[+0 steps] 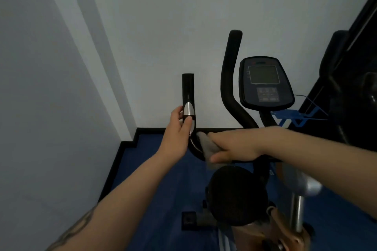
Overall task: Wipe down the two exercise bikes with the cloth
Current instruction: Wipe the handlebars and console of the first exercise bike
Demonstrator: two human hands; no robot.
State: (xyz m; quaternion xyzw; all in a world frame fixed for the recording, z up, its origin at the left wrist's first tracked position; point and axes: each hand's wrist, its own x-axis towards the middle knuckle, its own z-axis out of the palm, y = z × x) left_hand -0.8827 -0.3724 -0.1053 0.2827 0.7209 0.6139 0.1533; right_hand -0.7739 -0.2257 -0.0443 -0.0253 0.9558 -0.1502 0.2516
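An exercise bike stands in front of me, with a black left handlebar rising upright and a second curved handlebar beside the console. My left hand grips the left handlebar at its silver pulse sensor, thumb on the metal. My right hand holds a grey cloth pressed against the bend of that handlebar just below my left hand. The round black saddle sits under my right forearm.
White walls close in at the left and straight ahead, meeting a blue floor with a black skirting. A blue bottle holder hangs right of the console. A dark machine fills the right edge. The bike's silver seat post stands lower right.
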